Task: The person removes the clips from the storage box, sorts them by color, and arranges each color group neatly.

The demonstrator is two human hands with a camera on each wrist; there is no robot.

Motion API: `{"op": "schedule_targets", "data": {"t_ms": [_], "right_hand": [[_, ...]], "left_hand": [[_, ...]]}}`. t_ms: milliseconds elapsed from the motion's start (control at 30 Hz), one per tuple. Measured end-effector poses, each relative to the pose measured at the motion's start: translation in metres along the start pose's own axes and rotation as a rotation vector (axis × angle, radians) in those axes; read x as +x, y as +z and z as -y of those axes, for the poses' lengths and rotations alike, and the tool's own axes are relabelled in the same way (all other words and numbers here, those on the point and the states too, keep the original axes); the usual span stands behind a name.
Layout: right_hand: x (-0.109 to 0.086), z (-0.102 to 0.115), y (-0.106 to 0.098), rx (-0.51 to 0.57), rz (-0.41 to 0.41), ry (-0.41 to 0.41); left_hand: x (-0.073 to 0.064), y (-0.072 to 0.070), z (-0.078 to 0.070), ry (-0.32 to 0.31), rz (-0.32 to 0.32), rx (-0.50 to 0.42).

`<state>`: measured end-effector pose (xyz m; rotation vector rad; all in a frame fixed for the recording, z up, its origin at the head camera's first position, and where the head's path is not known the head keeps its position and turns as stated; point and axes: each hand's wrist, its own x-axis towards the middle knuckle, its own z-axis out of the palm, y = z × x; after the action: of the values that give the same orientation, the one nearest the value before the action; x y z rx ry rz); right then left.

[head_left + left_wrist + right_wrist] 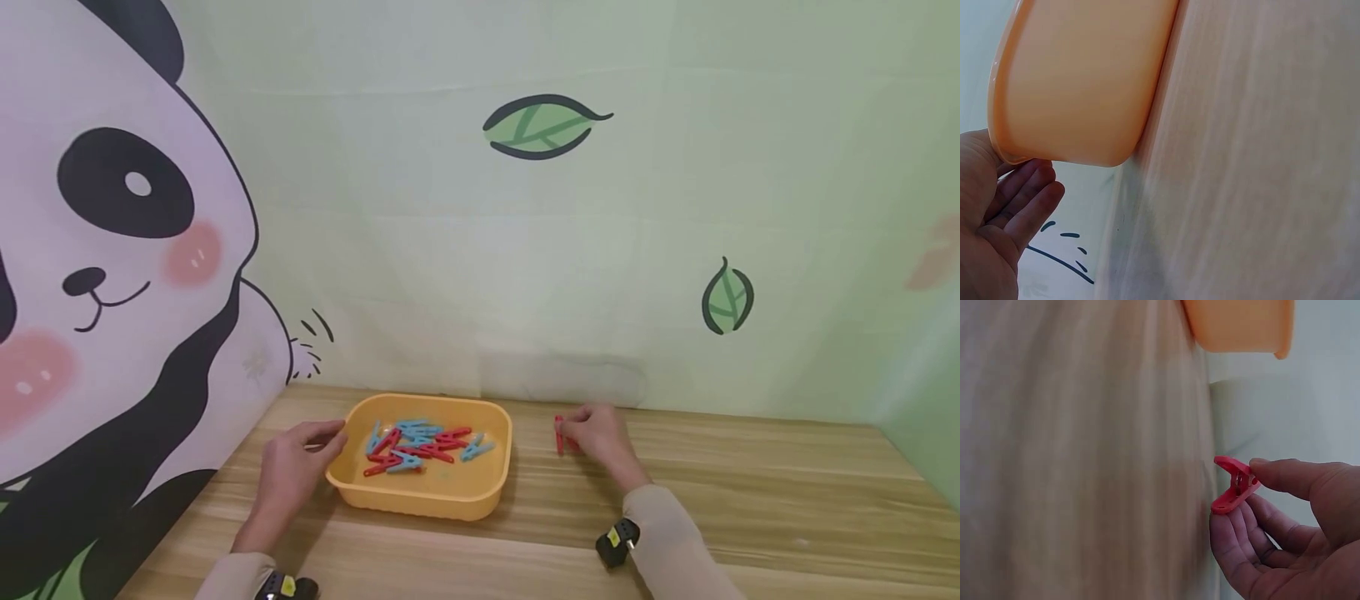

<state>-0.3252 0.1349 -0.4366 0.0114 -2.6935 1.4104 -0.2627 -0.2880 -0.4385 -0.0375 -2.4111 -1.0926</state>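
Both hands (292, 462) (602, 437): left at yellow basket (420, 505) rim, right around red clothespin (1234, 502).

Pale green wall (420, 250), printed panda (150, 310), leaves (538, 127); wood-grain tabletop (765, 500) below.

Smooth plast. basket (416, 505), wood-grain tbl (757, 500)

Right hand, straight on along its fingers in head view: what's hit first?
Likely the yellow tray: the right hand, pinching a red clip, points left toward it. Hand height is unclear, so it might pass over instead.
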Motion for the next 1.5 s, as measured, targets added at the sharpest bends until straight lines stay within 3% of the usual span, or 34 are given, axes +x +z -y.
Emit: {"op": "schedule_targets", "data": {"t_ms": [533, 1000, 1500], "right_hand": [[0.005, -0.005, 0.007, -0.107, 0.003, 0.011], [-0.002, 0.005, -0.001, -0.123, 0.048, 0.012], [-0.001, 0.001, 0.001, -0.138, 0.049, 0.043]], "left_hand": [[0.0, 0.0, 0.0, 0.003, -0.001, 0.009], [0.002, -0.001, -0.001, 0.002, -0.011, 0.025], [0.0, 0.0, 0.0, -0.012, 0.004, 0.013]]}}
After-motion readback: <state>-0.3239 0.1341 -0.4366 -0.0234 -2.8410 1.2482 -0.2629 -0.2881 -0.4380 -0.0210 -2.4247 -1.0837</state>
